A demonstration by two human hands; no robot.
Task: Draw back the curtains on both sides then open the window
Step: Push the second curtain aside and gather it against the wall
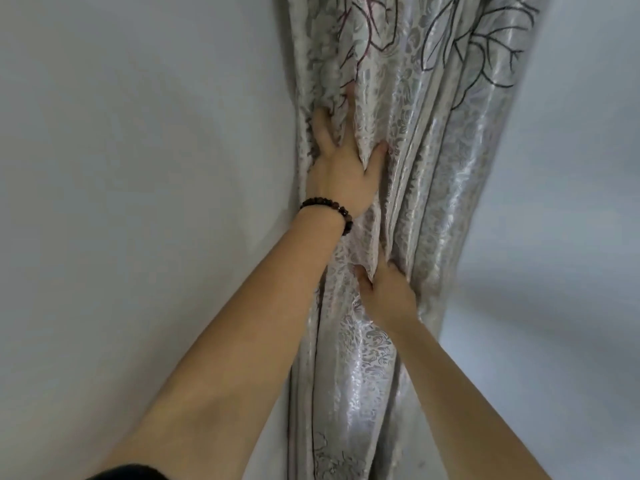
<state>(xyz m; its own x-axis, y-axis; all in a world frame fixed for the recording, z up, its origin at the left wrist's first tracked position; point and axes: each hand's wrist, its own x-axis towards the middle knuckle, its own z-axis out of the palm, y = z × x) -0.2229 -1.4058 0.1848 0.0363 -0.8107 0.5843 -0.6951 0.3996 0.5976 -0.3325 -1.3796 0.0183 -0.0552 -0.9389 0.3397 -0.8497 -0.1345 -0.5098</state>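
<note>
A silvery-beige curtain (433, 161) with a damask weave and dark leaf outlines hangs bunched into thick vertical folds down the middle of the view. My left hand (341, 168), with a dark bead bracelet on its wrist, lies high on the folds, its fingers spread and sunk between pleats. My right hand (386, 292) is lower, fingers tucked into a fold and gripping the cloth. No window shows; the bunched fabric and walls fill the view.
A plain pale wall (138, 168) runs along the left of the curtain, and another pale wall surface (571, 237) lies to its right. A dark sleeve edge (128, 472) shows at the bottom left.
</note>
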